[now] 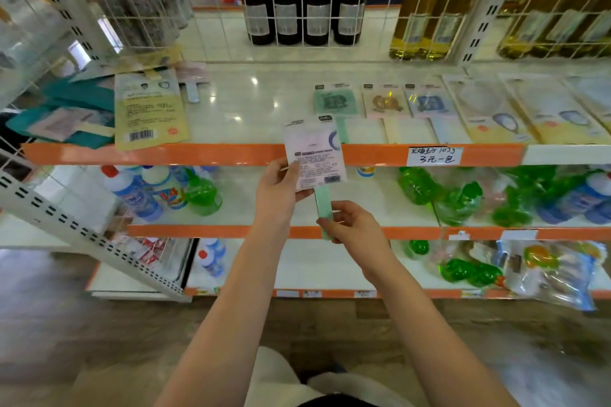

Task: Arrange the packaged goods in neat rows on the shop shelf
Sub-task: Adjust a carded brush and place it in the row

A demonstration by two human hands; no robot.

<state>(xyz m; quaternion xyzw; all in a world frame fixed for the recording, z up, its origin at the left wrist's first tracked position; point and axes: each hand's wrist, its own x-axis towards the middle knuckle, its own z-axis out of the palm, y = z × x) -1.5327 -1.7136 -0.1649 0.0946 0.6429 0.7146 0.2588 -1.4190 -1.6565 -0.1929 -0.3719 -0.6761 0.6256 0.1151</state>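
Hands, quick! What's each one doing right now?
Left hand: holding the packet by its left edge.
Right hand: pinching the packet's green handle.

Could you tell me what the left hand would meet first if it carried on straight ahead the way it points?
Probably the orange front edge of the shelf, just beyond the left hand and its white packet; depth is unclear.

Bright, even overhead light. Small white glare spots dot the glossy shelf top (251, 99). Wide-angle bending curves the shelf uprights (59, 3) at the edges; corners and the floor (99, 324) look soft and blurred.
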